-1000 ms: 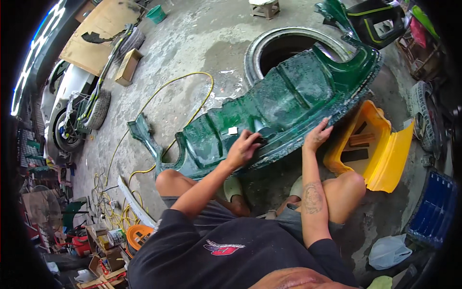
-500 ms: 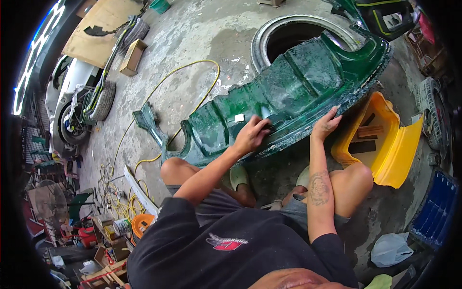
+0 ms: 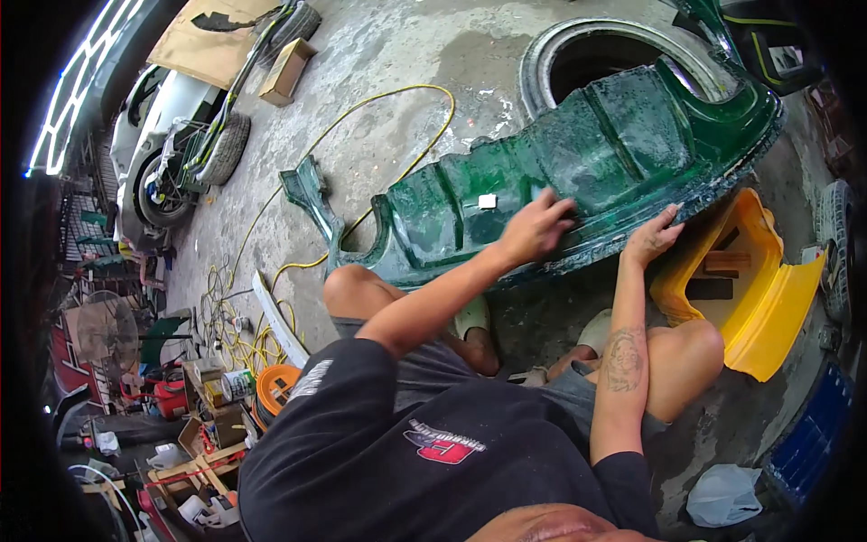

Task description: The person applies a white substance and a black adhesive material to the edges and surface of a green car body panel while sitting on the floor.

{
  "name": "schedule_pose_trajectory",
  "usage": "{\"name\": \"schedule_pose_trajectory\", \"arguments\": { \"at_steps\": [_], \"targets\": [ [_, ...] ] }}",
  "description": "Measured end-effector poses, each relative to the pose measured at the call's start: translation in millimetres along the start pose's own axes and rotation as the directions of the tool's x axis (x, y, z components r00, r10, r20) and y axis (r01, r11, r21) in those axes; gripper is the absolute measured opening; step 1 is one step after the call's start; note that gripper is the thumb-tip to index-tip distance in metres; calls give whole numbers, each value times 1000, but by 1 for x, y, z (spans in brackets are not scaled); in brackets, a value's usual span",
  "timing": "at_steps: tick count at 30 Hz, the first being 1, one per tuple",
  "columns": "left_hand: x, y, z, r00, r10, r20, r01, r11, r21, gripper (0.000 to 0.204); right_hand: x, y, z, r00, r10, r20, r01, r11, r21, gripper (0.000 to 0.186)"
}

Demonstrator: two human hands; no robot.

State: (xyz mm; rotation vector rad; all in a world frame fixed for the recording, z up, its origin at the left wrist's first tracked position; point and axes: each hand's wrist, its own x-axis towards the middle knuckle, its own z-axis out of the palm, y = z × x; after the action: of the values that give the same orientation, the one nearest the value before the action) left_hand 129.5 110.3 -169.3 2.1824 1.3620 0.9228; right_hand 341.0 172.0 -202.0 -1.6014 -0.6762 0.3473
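A long dark-green moulded panel (image 3: 578,149), wet-looking and scuffed, lies tilted across the space before my knees. My left hand (image 3: 538,228) is on its surface near the ridge by the near edge, fingers curled down. What may be under those fingers is hidden. My right hand (image 3: 652,238) grips the panel's near edge farther right, fingers against the rim. A small white square piece (image 3: 488,201) lies on the panel, just left of my left hand.
Behind the panel a large pale ring (image 3: 540,68) supports its far side. A yellow moulded part (image 3: 768,321) lies at the right, a white plastic bag (image 3: 724,495) below it. Yellow hose (image 3: 449,117) loops over the concrete floor. Tools and boxes (image 3: 212,425) crowd the lower left.
My left hand has slid to the right along the panel, away from the white square piece. My right hand keeps its hold on the edge. The whole view has shifted slightly.
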Motion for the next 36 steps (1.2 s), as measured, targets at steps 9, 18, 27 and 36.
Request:
{"name": "schedule_pose_trajectory", "arguments": {
  "at_steps": [9, 18, 27, 36],
  "targets": [
    [-40, -12, -18, 996, -85, -3, 85, 996, -21, 31, 2, -4, -6, 1000, 14, 25, -13, 1000, -20, 60],
    [29, 13, 26, 984, -84, -158, 85, 996, -5, 26, -1, 2, 1, 997, 11, 70, -10, 1000, -18, 61],
    [-3, -2, 9, 993, -6, -118, 7, 1000, 13, 31, -1, -3, 4, 999, 8, 36, -8, 1000, 10, 60],
    [-42, -18, -16, 997, -68, -22, 68, 997, -21, 32, 4, 6, -1, 1000, -4, 4, 4, 1000, 5, 57]
  ]
}}
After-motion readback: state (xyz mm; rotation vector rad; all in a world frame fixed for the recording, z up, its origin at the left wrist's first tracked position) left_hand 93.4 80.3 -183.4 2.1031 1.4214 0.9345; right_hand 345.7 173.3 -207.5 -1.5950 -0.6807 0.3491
